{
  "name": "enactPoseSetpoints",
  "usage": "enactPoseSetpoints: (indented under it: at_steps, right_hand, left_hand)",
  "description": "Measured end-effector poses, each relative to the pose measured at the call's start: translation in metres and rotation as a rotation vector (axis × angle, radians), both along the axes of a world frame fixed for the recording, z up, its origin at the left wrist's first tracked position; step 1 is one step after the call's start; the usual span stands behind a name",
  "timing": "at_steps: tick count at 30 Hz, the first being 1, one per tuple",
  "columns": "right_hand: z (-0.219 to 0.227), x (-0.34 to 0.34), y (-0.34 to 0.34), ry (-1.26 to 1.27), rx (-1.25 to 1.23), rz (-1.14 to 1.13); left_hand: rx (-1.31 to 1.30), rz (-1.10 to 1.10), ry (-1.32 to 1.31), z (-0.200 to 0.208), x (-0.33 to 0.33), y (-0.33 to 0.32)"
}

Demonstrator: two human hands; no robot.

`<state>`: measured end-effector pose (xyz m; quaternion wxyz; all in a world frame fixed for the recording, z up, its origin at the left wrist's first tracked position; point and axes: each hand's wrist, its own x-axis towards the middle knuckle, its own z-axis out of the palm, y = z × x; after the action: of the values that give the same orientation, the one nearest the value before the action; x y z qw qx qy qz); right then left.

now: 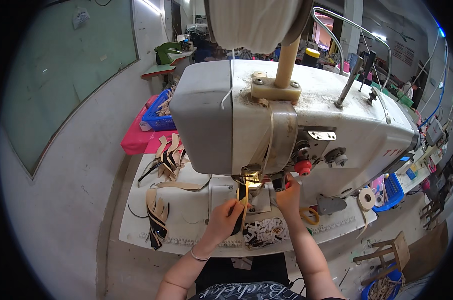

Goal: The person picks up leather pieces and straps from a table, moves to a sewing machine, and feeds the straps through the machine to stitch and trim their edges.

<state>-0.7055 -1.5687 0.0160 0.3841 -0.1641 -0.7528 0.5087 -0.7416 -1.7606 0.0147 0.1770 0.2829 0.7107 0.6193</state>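
Observation:
A white sewing machine (206, 115) stands in front of me, its lamp lighting the needle area. My left hand (225, 217) is closed on a black and tan strip (243, 192), just in front of the needle; the strip runs up under the machine head and hangs down below my fingers. My right hand (288, 197) is at the right of the needle area, fingers curled and partly hidden by the machine. Something small and red shows at its fingertips; I cannot make out what it is. White and dark scraps (266, 232) lie in a pile between my forearms.
Bundles of tan and black strips (157, 215) lie on the white table (131, 225) at left. Yellow-handled scissors (310, 216) and a tape roll (366, 199) lie at right. Blue baskets (394, 192) and a wooden stool (397, 250) stand farther right. A large thread cone (256, 22) rises above.

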Motion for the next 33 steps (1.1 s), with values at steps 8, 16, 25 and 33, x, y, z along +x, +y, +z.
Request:
enactPoseSetpoints:
  at_steps: [8, 16, 25, 33]
  right_hand:
    - [-0.005, -0.001, 0.004, -0.03, -0.048, -0.01]
    - [-0.057, -0.008, 0.034, -0.057, 0.033, -0.065]
    - [-0.015, 0.074, -0.011, -0.088, -0.308, 0.162]
    - [0.001, 0.082, -0.053, -0.167, -0.263, 0.474]
  left_hand:
    - [0.005, -0.042, -0.03, 0.006, -0.007, 0.006]
    - [-0.044, 0.001, -0.011, 0.007, -0.006, -0.004]
    - [-0.437, 0.852, 0.432, -0.069, -0.067, -0.217]
    - [-0.564, 0.722, 0.751, -0.099, -0.081, -0.282]
